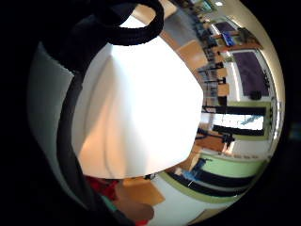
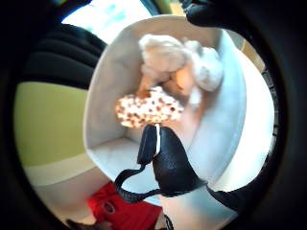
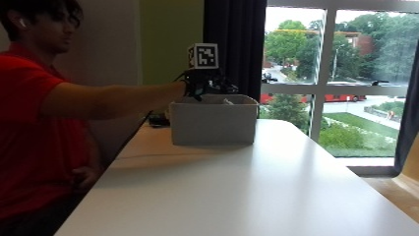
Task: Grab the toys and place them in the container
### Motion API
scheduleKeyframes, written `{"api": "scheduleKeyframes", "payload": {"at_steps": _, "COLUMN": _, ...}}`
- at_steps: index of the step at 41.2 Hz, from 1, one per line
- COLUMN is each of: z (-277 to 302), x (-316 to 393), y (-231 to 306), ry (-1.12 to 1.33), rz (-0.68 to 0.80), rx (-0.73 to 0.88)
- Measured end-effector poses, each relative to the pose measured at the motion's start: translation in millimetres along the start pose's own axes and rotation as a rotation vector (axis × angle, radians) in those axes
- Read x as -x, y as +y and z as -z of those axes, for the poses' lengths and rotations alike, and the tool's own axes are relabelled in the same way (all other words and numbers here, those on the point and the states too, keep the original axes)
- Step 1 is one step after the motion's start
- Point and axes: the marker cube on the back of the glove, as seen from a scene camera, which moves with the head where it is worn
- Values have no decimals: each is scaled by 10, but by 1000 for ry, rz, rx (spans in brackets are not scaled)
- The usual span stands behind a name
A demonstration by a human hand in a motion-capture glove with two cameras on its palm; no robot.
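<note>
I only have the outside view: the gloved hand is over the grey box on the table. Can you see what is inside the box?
Observer: Yes. The thumb side palm view looks down into the container; a white plush toy lies in it.
Operator: Just that one?
Observer: No, a spotted toy lies beside the white one, touching it.
Operator: Is the right hand gripping either toy?
Observer: It appears not. A gloved finger shows above the spotted toy with a gap between them.
Operator: Anything left on the table?
Observer: No toys show outside the container in any view.
</note>
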Motion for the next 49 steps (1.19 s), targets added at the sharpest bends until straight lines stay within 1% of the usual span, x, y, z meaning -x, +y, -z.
{"api": "scheduleKeyframes", "payload": {"at_steps": 12, "z": -384, "x": -726, "y": 571, "ry": -157, "rz": -114, "rx": -49}}
{"api": "scheduleKeyframes", "payload": {"at_steps": 15, "z": -497, "x": -895, "y": 686, "ry": -163, "rz": -124, "rx": -45}}
{"api": "scheduleKeyframes", "payload": {"at_steps": 20, "z": -670, "x": -1182, "y": 855, "ry": -152, "rz": -179, "rx": -28}}
{"api": "scheduleKeyframes", "payload": {"at_steps": 25, "z": -781, "x": -1444, "y": 970, "ry": -53, "rz": -305, "rx": -14}}
{"api": "scheduleKeyframes", "payload": {"at_steps": 29, "z": -819, "x": -1482, "y": 1052, "ry": -101, "rz": -284, "rx": -11}}
{"api": "scheduleKeyframes", "payload": {"at_steps": 31, "z": -867, "x": -1551, "y": 1108, "ry": -64, "rz": -308, "rx": 9}}
{"api": "scheduleKeyframes", "payload": {"at_steps": 36, "z": -964, "x": -1719, "y": 1288, "ry": 7, "rz": -308, "rx": 30}}
{"api": "scheduleKeyframes", "payload": {"at_steps": 39, "z": -986, "x": -1769, "y": 1353, "ry": -21, "rz": -361, "rx": 14}}
{"api": "scheduleKeyframes", "payload": {"at_steps": 42, "z": -998, "x": -1774, "y": 1425, "ry": -71, "rz": -329, "rx": 2}}
{"api": "scheduleKeyframes", "payload": {"at_steps": 45, "z": -1048, "x": -1845, "y": 1502, "ry": -64, "rz": -315, "rx": 1}}
{"api": "scheduleKeyframes", "payload": {"at_steps": 47, "z": -1085, "x": -1904, "y": 1546, "ry": -52, "rz": -322, "rx": 3}}
{"api": "scheduleKeyframes", "payload": {"at_steps": 49, "z": -1109, "x": -1929, "y": 1565, "ry": -77, "rz": -358, "rx": 1}}
